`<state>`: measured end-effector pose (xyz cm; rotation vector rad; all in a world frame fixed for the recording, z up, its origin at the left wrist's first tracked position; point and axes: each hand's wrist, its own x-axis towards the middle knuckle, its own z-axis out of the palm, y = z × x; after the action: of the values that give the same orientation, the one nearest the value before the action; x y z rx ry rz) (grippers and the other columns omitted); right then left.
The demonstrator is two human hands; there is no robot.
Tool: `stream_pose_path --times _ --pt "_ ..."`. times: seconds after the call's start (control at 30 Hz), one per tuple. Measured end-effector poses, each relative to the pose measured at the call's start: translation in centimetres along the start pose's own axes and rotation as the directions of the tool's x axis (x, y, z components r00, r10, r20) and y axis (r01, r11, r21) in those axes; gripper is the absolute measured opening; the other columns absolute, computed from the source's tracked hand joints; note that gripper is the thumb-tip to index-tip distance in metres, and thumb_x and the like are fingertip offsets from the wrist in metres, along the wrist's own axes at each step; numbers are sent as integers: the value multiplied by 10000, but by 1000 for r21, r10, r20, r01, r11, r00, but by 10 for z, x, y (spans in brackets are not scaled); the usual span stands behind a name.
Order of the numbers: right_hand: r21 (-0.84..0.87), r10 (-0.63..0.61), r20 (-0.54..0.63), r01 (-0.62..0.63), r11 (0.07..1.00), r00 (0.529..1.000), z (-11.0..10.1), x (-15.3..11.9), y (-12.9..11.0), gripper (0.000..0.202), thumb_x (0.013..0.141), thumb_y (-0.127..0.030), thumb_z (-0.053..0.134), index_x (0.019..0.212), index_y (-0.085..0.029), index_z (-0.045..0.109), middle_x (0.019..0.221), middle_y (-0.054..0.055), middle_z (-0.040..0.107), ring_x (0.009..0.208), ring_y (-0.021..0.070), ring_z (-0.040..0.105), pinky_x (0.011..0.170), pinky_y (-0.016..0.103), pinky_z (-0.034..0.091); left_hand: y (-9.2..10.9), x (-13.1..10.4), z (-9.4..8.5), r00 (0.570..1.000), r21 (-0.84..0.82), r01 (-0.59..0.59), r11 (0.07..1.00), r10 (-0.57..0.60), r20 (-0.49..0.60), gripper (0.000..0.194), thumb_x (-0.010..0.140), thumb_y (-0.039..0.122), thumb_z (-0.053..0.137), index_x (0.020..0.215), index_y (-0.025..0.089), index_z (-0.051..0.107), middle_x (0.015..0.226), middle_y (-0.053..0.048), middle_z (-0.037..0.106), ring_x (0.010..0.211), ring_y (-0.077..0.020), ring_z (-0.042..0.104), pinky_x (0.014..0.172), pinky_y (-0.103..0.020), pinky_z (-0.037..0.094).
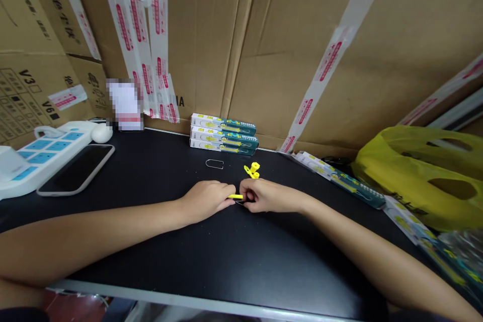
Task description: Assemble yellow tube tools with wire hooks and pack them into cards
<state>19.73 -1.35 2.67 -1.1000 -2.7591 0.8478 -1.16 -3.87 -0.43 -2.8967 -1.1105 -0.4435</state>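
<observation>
My left hand [207, 198] and my right hand [264, 196] meet at the middle of a black table [226, 256]. Between their fingertips they pinch a small yellow plastic piece [235, 196] with a thin metal wire part under it. Just beyond my right hand lies another yellow plastic piece [252, 170]. A bent metal wire clip [214, 163] lies on the table behind my left hand.
Three stacked packaged cards [224, 140] stand against the cardboard wall. More such packs [339, 178] run along the right, beside a yellow plastic bag [422, 176]. At left lie a phone [77, 168], a white power strip [41, 153] and a white earbud case [101, 133].
</observation>
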Motion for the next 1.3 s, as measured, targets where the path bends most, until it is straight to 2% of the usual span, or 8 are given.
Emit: stream_pose_path --times 0.17,0.4,0.57,0.67,0.8,0.97,1.17,1.3 --pt "301 42 149 -86 950 988 -3 4 7 54 764 -211 521 787 -162 522 651 -48 482 524 64 449 422 160 428 -1 -1 1 999 -6 -30 1000 30 -38 180 902 342 495 811 188 519 751 0 617 728 -175 607 593 -243 387" --pt "531 35 170 -121 838 985 -4 7 6 63 698 -208 534 705 -155 501 646 -50 483 524 53 443 444 165 457 -2 -3 2 996 -38 -32 999 29 -81 184 885 350 533 995 204 519 856 4 667 761 -164 634 608 -232 392" --pt "644 68 148 -148 750 987 0 10 6 58 671 -178 510 714 -169 472 634 -55 502 473 49 448 449 183 465 -1 -3 2 997 -19 -50 999 49 -62 146 920 256 456 827 187 545 781 6 650 728 -151 625 618 -230 391" --pt "603 49 30 -57 796 998 8 10 10 76 760 -216 509 775 -189 439 647 -54 512 449 57 424 393 168 384 -2 -2 4 998 -29 5 1000 -7 -69 156 918 240 440 806 183 533 753 6 642 682 -148 620 575 -232 371" --pt "335 -110 -204 175 926 973 23 3 12 179 887 -328 489 787 -183 466 650 -37 488 566 85 447 529 203 375 -4 -1 6 995 -36 79 996 -81 -50 217 942 305 387 818 186 521 701 10 630 631 -151 616 528 -234 338" --pt "71 -159 -348 195 978 924 36 -4 12 265 941 -330 418 734 -182 491 634 -25 476 571 95 440 574 225 342 -3 -1 4 995 -33 98 995 -98 5 201 934 298 395 825 185 521 705 0 636 651 -166 626 523 -235 330" --pt "253 -74 -404 189 949 912 36 -2 13 302 952 -363 395 744 -180 514 576 -32 481 527 97 448 563 222 361 2 -2 -3 995 -178 90 980 -98 -36 233 936 381 377 1014 188 483 830 -15 647 739 -184 630 613 -257 399" --pt "268 -72 -404 194 944 912 37 -2 13 291 954 -372 391 761 -183 500 574 -35 488 529 101 456 576 229 371 4 -3 -7 987 -253 131 959 -149 -53 233 955 306 301 938 168 488 787 -28 615 716 -178 611 620 -267 409"
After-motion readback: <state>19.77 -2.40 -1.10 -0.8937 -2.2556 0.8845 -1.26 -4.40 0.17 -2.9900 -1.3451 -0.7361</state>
